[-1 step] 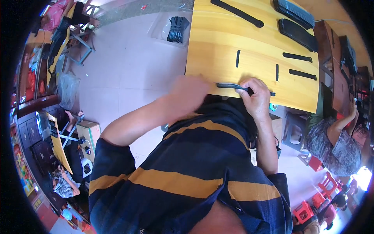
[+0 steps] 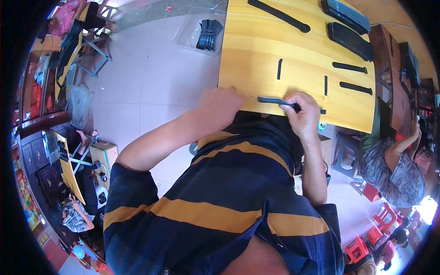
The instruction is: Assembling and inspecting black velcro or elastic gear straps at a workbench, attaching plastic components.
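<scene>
My right hand (image 2: 303,110) pinches a black layered strap (image 2: 272,100) at the near edge of the yellow wooden table (image 2: 256,50). The strap's left end sticks out toward my other hand, and a short black end shows beyond my right fingers. Just left of that strap, apart from it, my left hand (image 2: 222,104) is closed with its fingertips together. A thin, pointed bit seems to stick out from those fingertips, too small to name. Two short black strips (image 2: 279,69) lie on the tabletop ahead of my hands.
Two black straps (image 2: 349,67) lie at the table's right, and a longer strap (image 2: 279,15) at its far side. Stacks of black straps (image 2: 349,40) fill the far right corner. A clear tray (image 2: 183,36) holds a tied black bundle left of the table. A person (image 2: 394,169) sits at right.
My left hand, smeared by motion before, now shows sharply. The strap in my right hand has shifted slightly right, with its left end farther from my left fingers.
</scene>
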`<state>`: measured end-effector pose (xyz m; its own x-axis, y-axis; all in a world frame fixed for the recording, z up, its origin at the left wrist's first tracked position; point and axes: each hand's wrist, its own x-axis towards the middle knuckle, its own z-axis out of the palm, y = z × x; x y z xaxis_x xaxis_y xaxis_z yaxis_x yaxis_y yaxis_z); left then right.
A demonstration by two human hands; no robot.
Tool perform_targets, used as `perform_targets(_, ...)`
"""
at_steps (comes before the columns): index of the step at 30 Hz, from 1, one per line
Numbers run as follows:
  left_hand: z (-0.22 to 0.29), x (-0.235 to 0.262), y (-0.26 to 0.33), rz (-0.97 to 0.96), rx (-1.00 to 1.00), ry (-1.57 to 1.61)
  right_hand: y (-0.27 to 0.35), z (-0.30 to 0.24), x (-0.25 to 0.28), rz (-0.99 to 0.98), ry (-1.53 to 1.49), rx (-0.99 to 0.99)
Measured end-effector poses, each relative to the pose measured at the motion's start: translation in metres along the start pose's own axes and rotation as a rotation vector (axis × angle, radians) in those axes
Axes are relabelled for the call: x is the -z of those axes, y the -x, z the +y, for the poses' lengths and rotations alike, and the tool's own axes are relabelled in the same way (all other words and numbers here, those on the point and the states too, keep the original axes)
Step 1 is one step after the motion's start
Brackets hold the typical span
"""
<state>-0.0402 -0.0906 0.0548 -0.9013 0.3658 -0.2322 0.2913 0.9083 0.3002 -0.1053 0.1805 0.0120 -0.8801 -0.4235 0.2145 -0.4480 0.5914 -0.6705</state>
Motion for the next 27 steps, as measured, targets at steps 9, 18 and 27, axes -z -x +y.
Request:
perform_targets(9, 0.011, -0.004, 0.012, 0.299, -0.084, 0.164, -0.002, 0.0, 0.011, -0.009, -0.011, -0.009)
perform_targets(18, 0.011, -0.024, -0.005, 0.276, -0.118, 0.144, -0.005, 0.002, 0.011, -0.04, -0.006, -0.046)
perform_targets(27, 0.004, -0.021, -0.012, 0.202, -0.154, 0.11, -0.005, 0.002, 0.012, -0.041, -0.025, -0.047)
